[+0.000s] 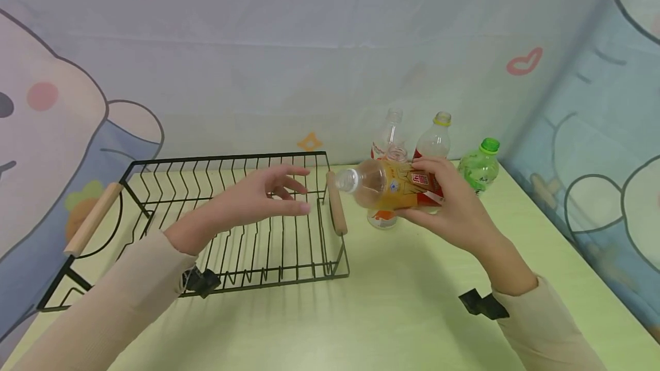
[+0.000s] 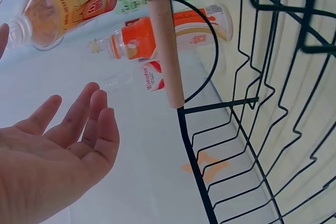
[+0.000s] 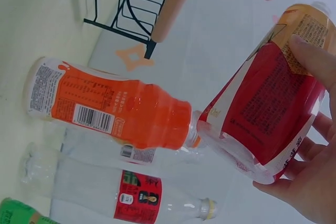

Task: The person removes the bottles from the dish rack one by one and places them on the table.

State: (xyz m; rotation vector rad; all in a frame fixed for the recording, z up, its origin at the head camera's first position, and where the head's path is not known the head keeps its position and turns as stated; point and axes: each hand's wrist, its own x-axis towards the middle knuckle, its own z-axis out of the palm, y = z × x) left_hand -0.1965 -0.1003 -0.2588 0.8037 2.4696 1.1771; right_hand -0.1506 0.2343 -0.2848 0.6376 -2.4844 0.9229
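Observation:
My right hand (image 1: 448, 202) grips a clear plastic bottle (image 1: 394, 185) with a yellow and red label, held sideways above the table with its neck pointing left. Over the dish rack (image 1: 337, 205), my left hand (image 1: 263, 196) is held in the air with relaxed, spread fingers and nothing in them. Its fingertips are a short way from the bottle's neck. The rack is black wire with wooden handles. Behind the held bottle stands an orange-labelled bottle (image 3: 121, 106), partly hidden in the head view.
Beyond stand a clear bottle with a red label (image 3: 139, 195), another clear bottle (image 1: 394, 125) at the back, and a green bottle (image 1: 479, 168) on the right. All are on the pale green table (image 1: 402, 314) before a printed cloth backdrop (image 1: 330, 73).

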